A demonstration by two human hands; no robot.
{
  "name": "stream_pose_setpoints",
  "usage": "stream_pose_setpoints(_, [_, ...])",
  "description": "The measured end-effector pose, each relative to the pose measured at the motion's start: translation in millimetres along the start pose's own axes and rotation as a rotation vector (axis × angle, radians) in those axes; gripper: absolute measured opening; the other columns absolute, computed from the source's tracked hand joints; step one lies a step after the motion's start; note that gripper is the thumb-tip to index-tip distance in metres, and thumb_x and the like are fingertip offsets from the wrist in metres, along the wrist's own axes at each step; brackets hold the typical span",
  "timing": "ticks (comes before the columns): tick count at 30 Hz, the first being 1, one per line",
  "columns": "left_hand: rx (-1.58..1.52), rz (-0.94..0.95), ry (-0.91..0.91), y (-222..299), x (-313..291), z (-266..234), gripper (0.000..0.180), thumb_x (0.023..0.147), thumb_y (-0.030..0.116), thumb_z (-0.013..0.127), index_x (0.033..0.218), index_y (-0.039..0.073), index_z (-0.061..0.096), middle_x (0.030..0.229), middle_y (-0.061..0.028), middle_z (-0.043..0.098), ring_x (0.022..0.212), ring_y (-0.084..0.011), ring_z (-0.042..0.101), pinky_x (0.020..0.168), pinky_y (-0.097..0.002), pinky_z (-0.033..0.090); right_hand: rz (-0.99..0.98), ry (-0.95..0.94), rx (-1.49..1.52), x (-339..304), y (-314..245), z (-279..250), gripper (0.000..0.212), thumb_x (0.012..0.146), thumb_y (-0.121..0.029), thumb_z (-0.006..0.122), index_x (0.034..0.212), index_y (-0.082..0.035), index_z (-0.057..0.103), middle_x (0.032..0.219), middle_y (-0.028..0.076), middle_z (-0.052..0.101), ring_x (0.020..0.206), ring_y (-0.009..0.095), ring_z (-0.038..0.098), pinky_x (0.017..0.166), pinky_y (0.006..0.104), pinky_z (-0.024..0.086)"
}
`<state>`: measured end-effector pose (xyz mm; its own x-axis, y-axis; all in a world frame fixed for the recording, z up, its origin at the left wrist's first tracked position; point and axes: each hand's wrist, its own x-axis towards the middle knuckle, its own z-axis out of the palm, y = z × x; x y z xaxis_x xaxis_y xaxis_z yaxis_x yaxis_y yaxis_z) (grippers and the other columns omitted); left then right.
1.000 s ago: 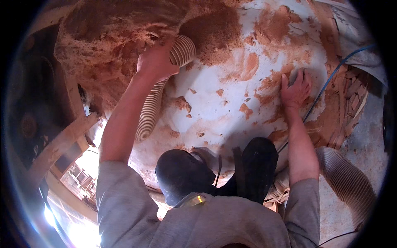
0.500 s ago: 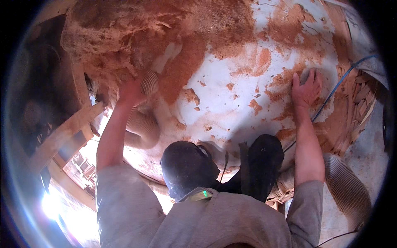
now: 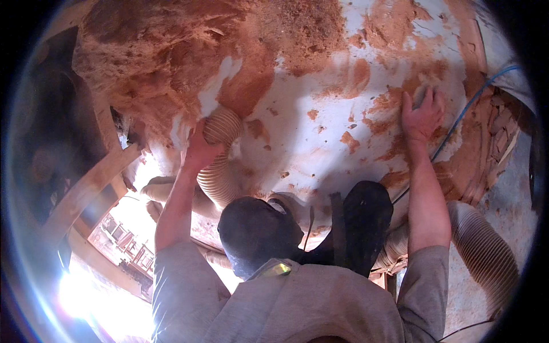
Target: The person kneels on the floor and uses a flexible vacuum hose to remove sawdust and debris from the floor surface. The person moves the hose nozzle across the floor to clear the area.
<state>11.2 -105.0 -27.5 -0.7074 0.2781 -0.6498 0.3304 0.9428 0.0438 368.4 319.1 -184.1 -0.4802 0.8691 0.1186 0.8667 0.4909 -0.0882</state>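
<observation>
My left hand point(image 3: 201, 150) is wrapped round a ribbed, beige flexible hose point(image 3: 220, 177). The hose's end lies against a pale, smooth surface point(image 3: 291, 137), by the edge of a thick heap of reddish-brown dust point(image 3: 154, 51). On the right, my right hand point(image 3: 423, 119) rests on the same surface, among thin reddish patches. Its fingers are bent, and a small greyish thing shows between thumb and forefinger; its kind is not clear. Both my forearms reach out from short grey-brown sleeves. My dark knees point(image 3: 366, 223) are bent below the surface.
A blue cable point(image 3: 469, 111) runs along the right edge, beside broken reddish pieces point(image 3: 503, 131). Another ribbed hose section point(image 3: 483, 248) curves at the lower right. Wooden beams point(image 3: 91, 183) stand at the left, with bright light coming in below them.
My left hand has moved right and slightly down with the hose, away from the dust heap. Pale surface now shows in streaks where dust lay. My right hand has hardly moved.
</observation>
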Motion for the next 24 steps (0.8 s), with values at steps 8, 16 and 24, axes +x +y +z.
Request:
stream_pose_setpoints(8, [0.093,0.112,0.073,109.0,39.1,-47.1,0.098,0.064,0.038,0.076,0.152,0.015,0.041,0.135,-0.0239,0.060,0.123,-0.0382,0.061,0.102,-0.0472,0.050,-0.029,0.030,0.075,2.1,1.4,-3.0,0.078,0.083,-0.057,0.072,0.140,-0.008,0.055,0.149,0.019,0.047,0.143,0.038,0.036,0.119,0.0556,0.026])
stream_pose_setpoints(16, [0.164,0.187,0.164,196.9,79.3,-75.1,0.100,0.065,0.038,0.076,0.153,0.011,0.038,0.136,-0.0240,0.060,0.124,-0.0392,0.060,0.103,-0.0470,0.049,0.005,0.009,0.111,1.5,-5.4,-12.2,0.073,0.083,-0.055,0.071,0.137,-0.009,0.054,0.151,0.017,0.044,0.144,0.038,0.035,0.119,0.0547,0.025])
stream_pose_setpoints(24, [0.180,0.300,0.158,239.5,96.8,-90.6,0.100,0.064,0.037,0.077,0.154,0.019,0.037,0.143,-0.0203,0.055,0.125,-0.0389,0.060,0.103,-0.0493,0.051,-0.008,0.037,0.109,1.1,-4.4,-10.2,0.074,0.084,-0.056,0.071,0.138,-0.009,0.052,0.148,0.016,0.045,0.144,0.037,0.035,0.119,0.0549,0.024])
